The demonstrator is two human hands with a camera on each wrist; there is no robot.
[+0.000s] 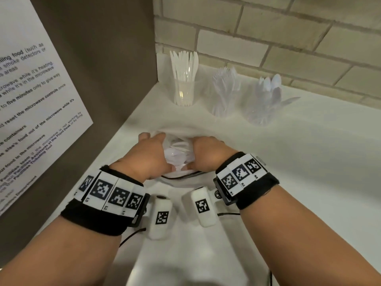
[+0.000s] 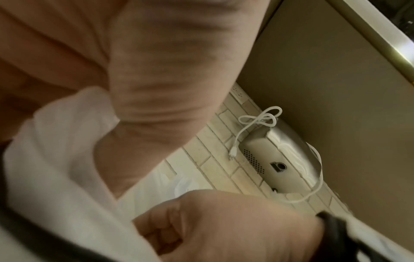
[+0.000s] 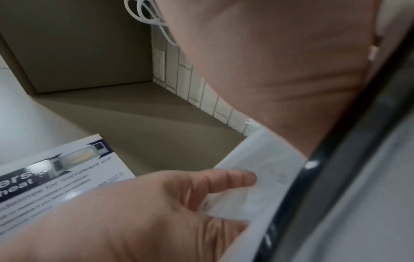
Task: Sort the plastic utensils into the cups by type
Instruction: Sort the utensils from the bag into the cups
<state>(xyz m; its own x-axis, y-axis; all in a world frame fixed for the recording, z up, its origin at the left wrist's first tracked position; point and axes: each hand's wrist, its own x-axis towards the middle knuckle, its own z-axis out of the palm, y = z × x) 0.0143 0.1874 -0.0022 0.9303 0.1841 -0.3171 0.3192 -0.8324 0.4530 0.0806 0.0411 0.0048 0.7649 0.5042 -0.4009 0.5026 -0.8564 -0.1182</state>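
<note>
Both hands are together at the centre of the head view, gripping a white plastic bag [image 1: 179,150] of white utensils on the white counter [image 1: 309,162]. Left hand [image 1: 148,155] sits at the bag's 9 o'clock side, fingers curled round the bag's edge. Right hand [image 1: 206,153] sits at its 3 o'clock side, fingers curled down onto the bag the same way. Thumbs nearly meet at the bag's 6 o'clock edge. Bag mouth is spread between the two hands, and white utensils show inside; types too washed out to tell.

Three clear cups stand in a row at 12 to 1 o'clock from the hands, well apart from the bag, against the brick wall [image 1: 288,38]. The knife cup [image 1: 184,89] is leftmost, with white knives upright, blades up. The fork cup [image 1: 223,96] is in the middle, holding clear forks. The spoon cup [image 1: 266,100] is rightmost, holding clear spoons, with one handle sticking out toward 3 o'clock.

A microwave notice [image 1: 31,100] is stuck on the brown side panel at 9 to 10 o'clock.

Left wrist view: blurred palm close up, white bag film [image 2: 56,159] under it, and a white cord [image 2: 257,122] looped on a metal unit. Right wrist view: a finger [image 3: 224,179] presses on the white bag film, with a wall outlet [image 3: 159,64] behind.
</note>
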